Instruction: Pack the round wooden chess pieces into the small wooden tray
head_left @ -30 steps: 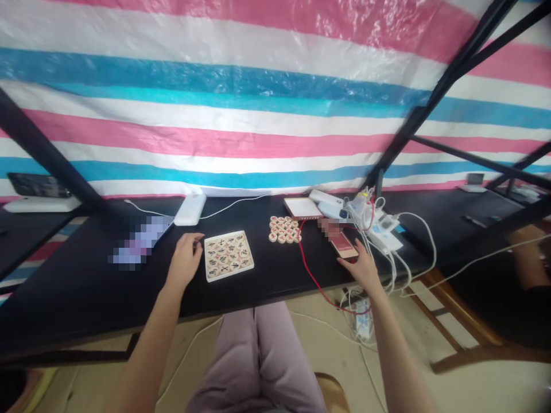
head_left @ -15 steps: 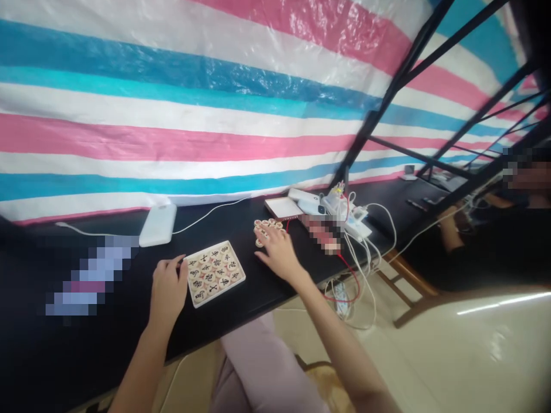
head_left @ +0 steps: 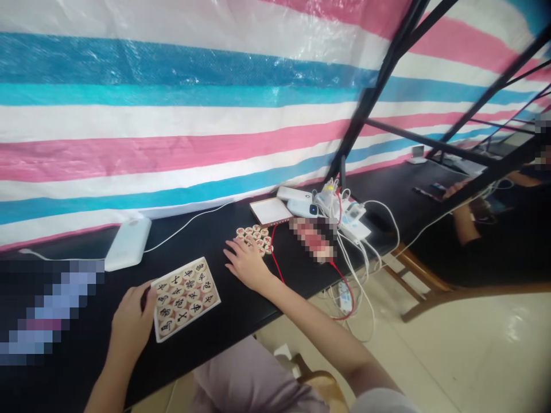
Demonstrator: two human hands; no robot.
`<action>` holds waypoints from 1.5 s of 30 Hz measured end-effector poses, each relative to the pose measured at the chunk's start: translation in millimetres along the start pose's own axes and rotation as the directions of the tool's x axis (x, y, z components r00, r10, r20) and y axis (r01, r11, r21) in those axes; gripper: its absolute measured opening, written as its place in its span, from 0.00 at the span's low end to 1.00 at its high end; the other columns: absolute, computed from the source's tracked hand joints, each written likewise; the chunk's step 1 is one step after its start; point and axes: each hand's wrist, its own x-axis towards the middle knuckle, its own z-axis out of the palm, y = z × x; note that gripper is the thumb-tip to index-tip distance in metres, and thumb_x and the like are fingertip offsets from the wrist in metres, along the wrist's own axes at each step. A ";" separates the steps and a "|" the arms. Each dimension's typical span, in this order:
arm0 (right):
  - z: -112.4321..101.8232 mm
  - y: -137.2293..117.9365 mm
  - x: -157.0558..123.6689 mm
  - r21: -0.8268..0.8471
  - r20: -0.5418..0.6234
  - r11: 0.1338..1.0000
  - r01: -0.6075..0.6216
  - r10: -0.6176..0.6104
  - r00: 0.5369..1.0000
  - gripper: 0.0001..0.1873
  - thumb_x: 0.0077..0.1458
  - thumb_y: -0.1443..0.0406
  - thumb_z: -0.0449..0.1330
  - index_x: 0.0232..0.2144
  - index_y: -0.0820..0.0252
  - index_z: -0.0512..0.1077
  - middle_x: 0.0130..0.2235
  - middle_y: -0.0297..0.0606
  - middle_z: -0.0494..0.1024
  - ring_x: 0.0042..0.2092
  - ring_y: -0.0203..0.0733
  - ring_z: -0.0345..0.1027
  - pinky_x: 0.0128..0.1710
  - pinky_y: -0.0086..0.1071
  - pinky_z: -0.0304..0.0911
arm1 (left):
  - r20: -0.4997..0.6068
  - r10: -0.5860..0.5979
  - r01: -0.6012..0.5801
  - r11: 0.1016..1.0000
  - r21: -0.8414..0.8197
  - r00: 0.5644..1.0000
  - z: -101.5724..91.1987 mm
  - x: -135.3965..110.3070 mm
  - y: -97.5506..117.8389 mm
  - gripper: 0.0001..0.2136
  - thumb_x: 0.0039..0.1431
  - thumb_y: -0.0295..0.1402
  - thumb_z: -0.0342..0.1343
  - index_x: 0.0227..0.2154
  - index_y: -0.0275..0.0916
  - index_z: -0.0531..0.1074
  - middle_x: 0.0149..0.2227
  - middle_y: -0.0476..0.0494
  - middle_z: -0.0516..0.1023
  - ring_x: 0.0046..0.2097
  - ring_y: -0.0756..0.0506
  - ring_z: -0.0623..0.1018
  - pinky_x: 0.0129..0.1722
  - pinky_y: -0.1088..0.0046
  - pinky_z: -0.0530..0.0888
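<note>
Looks like we're in some makeshift shared workroom: striped tarp [head_left: 172, 132] behind the black desk [head_left: 241, 312], another person [head_left: 508, 235] to its right.

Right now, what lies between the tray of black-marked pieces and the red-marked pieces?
In the head view, black tabletop, with the right hand partly in the gap.

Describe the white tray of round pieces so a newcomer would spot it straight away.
On the black table, find the person's left hand. Right beside it sits a shallow white tray, packed with round pieces. Black characters mark these, whereas the loose pieces partly under the right hand show red.
</note>
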 end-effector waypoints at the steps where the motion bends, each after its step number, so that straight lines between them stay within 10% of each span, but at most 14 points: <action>1: 3.7 -0.2 1.8 0.002 0.007 1.000 0.002 -0.002 1.000 0.19 0.60 0.61 0.51 0.51 0.62 0.65 0.53 0.44 0.69 0.56 0.47 0.56 0.61 0.53 0.41 | 0.005 0.002 -0.002 1.000 0.009 1.000 -0.9 -0.2 1.6 0.20 0.61 0.41 0.37 0.45 0.35 0.68 0.42 0.38 0.73 0.45 0.41 0.73 0.43 0.67 0.69; 12: 3.7 6.9 -5.8 0.029 0.000 0.985 -0.170 0.170 0.985 0.19 0.61 0.64 0.49 0.51 0.67 0.65 0.58 0.51 0.63 0.58 0.49 0.53 0.60 0.56 0.40 | -0.021 -0.065 0.066 0.993 0.097 0.998 -1.2 22.8 30.1 0.19 0.59 0.42 0.39 0.39 0.36 0.71 0.41 0.40 0.76 0.42 0.41 0.74 0.42 0.66 0.68; 18: -4.6 2.3 -8.7 0.039 -0.002 0.996 -0.083 0.083 0.997 0.16 0.61 0.68 0.50 0.51 0.62 0.64 0.60 0.46 0.60 0.55 0.44 0.55 0.53 0.44 0.55 | -0.025 -0.149 0.150 0.987 0.051 0.988 4.1 24.7 29.5 0.18 0.58 0.43 0.40 0.40 0.37 0.70 0.43 0.39 0.76 0.43 0.41 0.74 0.43 0.66 0.69; 27: -6.7 -0.4 -22.2 0.086 0.054 0.966 -0.242 0.238 0.970 0.06 0.59 0.68 0.53 0.35 0.61 0.69 0.44 0.44 0.68 0.46 0.44 0.60 0.46 0.40 0.60 | 0.001 -0.212 0.212 0.977 -0.006 0.977 0.9 22.9 33.5 0.17 0.56 0.43 0.43 0.40 0.40 0.71 0.38 0.43 0.78 0.35 0.43 0.75 0.37 0.68 0.71; 38: -13.3 7.3 -33.5 0.390 0.043 0.918 0.064 -0.088 0.995 0.16 0.59 0.73 0.49 0.49 0.65 0.66 0.48 0.42 0.69 0.51 0.40 0.59 0.55 0.35 0.57 | 0.061 -0.270 0.271 0.962 -0.010 0.961 -1.6 23.3 38.0 0.19 0.55 0.44 0.43 0.42 0.39 0.71 0.35 0.45 0.77 0.26 0.47 0.71 0.31 0.71 0.69; 45: -15.9 -2.9 -18.1 0.554 0.055 0.831 -0.045 0.017 0.998 0.15 0.60 0.71 0.50 0.50 0.62 0.64 0.47 0.40 0.70 0.48 0.35 0.64 0.49 0.29 0.60 | 0.049 -0.194 0.195 0.981 -0.006 0.980 1.7 22.4 33.7 0.18 0.55 0.44 0.43 0.40 0.39 0.71 0.38 0.43 0.78 0.33 0.44 0.74 0.35 0.69 0.70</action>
